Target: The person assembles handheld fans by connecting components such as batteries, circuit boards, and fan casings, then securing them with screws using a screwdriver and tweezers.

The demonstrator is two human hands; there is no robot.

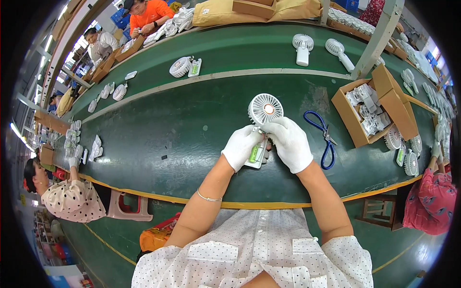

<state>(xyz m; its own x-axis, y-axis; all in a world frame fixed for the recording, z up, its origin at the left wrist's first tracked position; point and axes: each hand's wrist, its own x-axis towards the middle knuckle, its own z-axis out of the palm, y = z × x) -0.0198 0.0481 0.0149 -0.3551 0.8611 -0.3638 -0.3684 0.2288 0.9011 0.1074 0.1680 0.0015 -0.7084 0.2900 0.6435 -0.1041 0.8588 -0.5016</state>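
A small white handheld fan (265,109) with a round ribbed head lies in front of me, its opened handle toward me. My left hand (242,148), in a white glove, is closed around the handle, where a green battery (253,153) shows in the white casing. From the other side my gloved right hand (288,143) pinches the fan just below its head; a thin wire shows between the hands. The exact spot under the fingertips is hidden. To the right of my right hand lie blue-handled scissors (324,139).
An open cardboard box (353,113) of white plastic parts stands at the right, with several fans (410,163) beside it. Beyond a pale rail (225,74), more fans (302,48) lie on the green belt. Co-workers sit at both ends and across. A metal post (379,38) rises at far right.
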